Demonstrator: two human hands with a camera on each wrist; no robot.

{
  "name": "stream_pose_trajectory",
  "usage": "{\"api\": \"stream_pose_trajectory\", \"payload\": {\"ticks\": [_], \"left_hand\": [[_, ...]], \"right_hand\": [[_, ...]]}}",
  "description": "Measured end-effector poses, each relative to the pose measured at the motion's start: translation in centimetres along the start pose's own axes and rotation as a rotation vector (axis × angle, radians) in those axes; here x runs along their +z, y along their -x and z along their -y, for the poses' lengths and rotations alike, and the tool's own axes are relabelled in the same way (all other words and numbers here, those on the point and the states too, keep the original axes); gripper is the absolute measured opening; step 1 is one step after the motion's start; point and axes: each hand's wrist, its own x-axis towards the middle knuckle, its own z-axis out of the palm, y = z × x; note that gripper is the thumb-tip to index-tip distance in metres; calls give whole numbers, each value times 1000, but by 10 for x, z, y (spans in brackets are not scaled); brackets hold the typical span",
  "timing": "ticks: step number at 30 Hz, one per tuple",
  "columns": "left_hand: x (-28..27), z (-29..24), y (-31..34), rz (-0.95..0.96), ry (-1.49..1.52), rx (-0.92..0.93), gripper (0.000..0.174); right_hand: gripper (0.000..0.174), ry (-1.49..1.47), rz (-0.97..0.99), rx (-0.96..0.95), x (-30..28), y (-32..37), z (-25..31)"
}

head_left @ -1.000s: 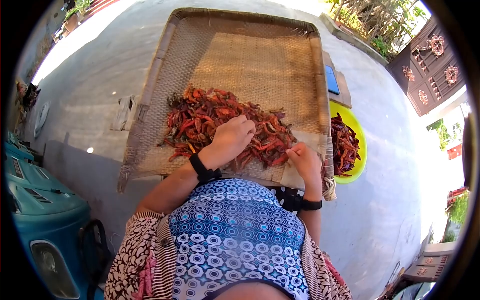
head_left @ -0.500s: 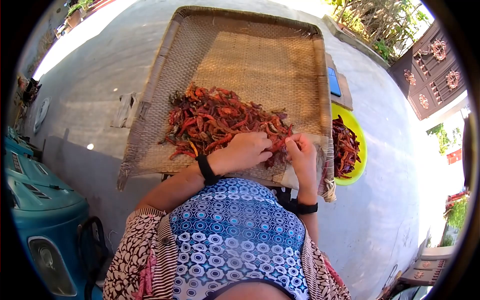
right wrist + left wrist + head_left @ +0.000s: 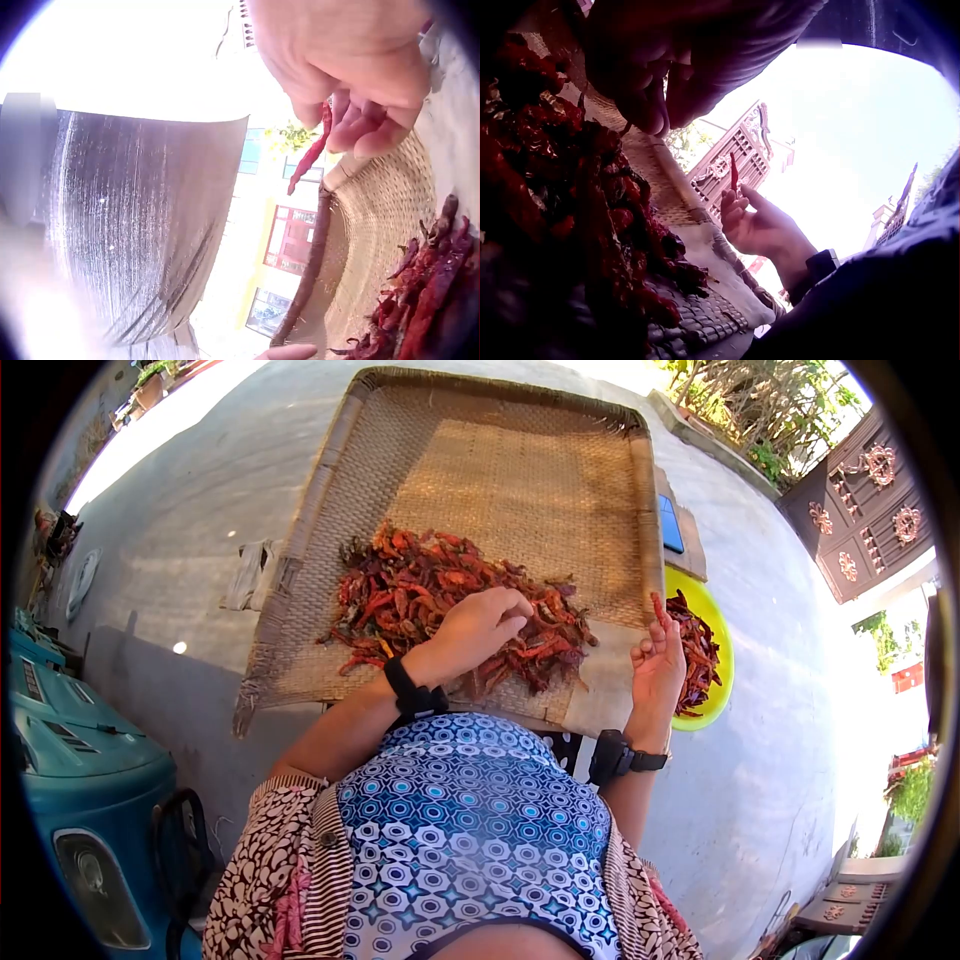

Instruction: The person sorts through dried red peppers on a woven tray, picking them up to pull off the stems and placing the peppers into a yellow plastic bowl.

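My right hand (image 3: 660,665) is raised at the right rim of the woven tray (image 3: 500,490), beside the yellow basin (image 3: 722,695). Between thumb and fingers it pinches a wrinkled red dried chili pepper (image 3: 311,157), whose tip points up in the head view. My left hand (image 3: 478,630) hovers over the heap of dried chilies (image 3: 420,575), fingers bent downward. Its fingertips come close together in the dark left wrist view, with a thin stem-like bit (image 3: 625,130) just below them; I cannot tell whether they grip it. More dark red chilies (image 3: 692,660) fill the basin.
A pale sheet (image 3: 610,670) covers the tray's near right corner. Right of the tray lies a blue phone (image 3: 671,525) on cardboard (image 3: 690,545). A teal vehicle (image 3: 95,780) stands at the left on the concrete floor (image 3: 190,610). Farther right is a brown gate (image 3: 850,500).
My hands came together at the heap's right side, then parted. The right hand moved right with a chili to the rim by the basin; the left hand moved back over the heap.
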Motion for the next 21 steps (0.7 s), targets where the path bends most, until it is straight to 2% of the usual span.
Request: {"api": "stream_pose_trajectory", "payload": {"ticks": [2, 3, 6, 7, 10, 11, 13, 17, 20, 21], "left_hand": [[-6, 0, -4, -39, 96, -98, 16], [-6, 7, -8, -93, 41, -37, 14], [-4, 22, -12, -216, -166, 35, 12], [-2, 23, -12, -225, -208, 26, 11], [-3, 37, -11, -292, -410, 275, 14], [-4, 41, -11, -277, -470, 337, 15], [-10, 43, -12, -245, -585, 463, 17], [-15, 46, -10, -166, -618, 512, 21], [-18, 50, -7, -102, -567, 545, 24], [-19, 52, -6, -75, -572, 540, 25]], "right_hand": [[28, 133, 42, 116, -13, -6, 8], [29, 199, 64, 173, -15, -6, 10], [28, 835, 402, 157, -11, 6, -6], [28, 993, 441, 183, -5, 14, -14], [29, 1294, 588, -107, -5, 24, -31], [29, 1372, 561, -167, -4, 27, -33], [26, 1452, 529, -231, 4, 33, -32], [22, 1496, 485, -231, 8, 39, -30], [18, 1439, 545, -338, -3, 30, -33], [16, 1364, 561, -224, -5, 28, -31]]}}
